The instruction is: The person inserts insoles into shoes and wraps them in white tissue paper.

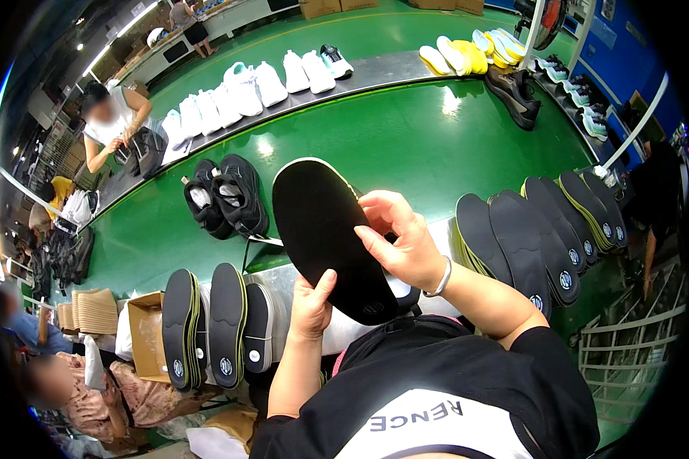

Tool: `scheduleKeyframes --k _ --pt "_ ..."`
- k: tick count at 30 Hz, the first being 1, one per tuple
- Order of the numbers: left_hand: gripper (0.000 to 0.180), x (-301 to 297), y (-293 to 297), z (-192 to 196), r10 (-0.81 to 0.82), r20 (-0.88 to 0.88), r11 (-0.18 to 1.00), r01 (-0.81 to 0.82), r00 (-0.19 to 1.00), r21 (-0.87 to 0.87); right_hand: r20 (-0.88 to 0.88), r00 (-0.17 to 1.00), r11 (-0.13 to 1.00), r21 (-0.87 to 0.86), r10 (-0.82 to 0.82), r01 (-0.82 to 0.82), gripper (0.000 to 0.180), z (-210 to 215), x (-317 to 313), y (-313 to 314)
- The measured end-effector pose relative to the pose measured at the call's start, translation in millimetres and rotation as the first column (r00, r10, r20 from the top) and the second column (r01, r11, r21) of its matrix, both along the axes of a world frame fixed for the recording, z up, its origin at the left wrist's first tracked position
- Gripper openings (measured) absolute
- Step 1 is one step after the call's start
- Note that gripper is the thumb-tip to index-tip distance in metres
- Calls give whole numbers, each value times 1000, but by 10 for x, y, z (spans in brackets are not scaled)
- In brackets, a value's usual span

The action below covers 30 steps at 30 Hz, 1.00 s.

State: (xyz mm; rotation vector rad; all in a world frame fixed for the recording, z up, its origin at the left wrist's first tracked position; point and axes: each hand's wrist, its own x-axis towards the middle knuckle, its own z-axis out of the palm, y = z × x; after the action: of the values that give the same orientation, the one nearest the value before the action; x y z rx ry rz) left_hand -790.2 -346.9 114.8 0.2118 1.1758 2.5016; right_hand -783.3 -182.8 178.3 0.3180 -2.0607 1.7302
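Note:
A black insole [318, 222] with a pale yellow-green edge is held up in front of me, its rounded wide end pointing away. Around its near left side, my left hand [312, 304] is closed with the thumb on top. My right hand [406, 233] grips the right edge, thumb laid on the black face and fingers at the rim. What the fingers do beneath the insole is hidden. Just beyond it to the left, a pair of black shoes [236, 195] with white stuffing stands on the green belt [421, 145].
Stacks of black insoles lie on the metal ledge, to the left [227, 321] and right [505, 237]. A cardboard box [147, 336] is at far left. White shoes [268, 84] and yellow insoles [467, 55] line the raised shelf. Two co-workers [115, 126] [92, 390] are at left.

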Motion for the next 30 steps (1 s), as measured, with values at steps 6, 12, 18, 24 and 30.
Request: scheduleKeyframes --k 6,12,18,24,30 --pt "36 53 74 -62 -48 45 998 47 998 31 -8 1000 1000 6 19 -19 34 -7 49 56" --pt "38 98 72 -74 -48 50 999 47 998 25 99 994 999 -11 48 -47 39 58 90 88" --pt "38 139 79 -90 -32 65 999 30 997 41 129 988 996 16 88 -90 43 27 75 104" --pt "41 146 57 -102 -52 72 998 49 996 45 137 988 997 23 67 -71 44 42 71 88" --pt "44 98 203 43 144 -3 989 -144 989 30 180 983 1000 -15 29 -27 56 -28 43 60"
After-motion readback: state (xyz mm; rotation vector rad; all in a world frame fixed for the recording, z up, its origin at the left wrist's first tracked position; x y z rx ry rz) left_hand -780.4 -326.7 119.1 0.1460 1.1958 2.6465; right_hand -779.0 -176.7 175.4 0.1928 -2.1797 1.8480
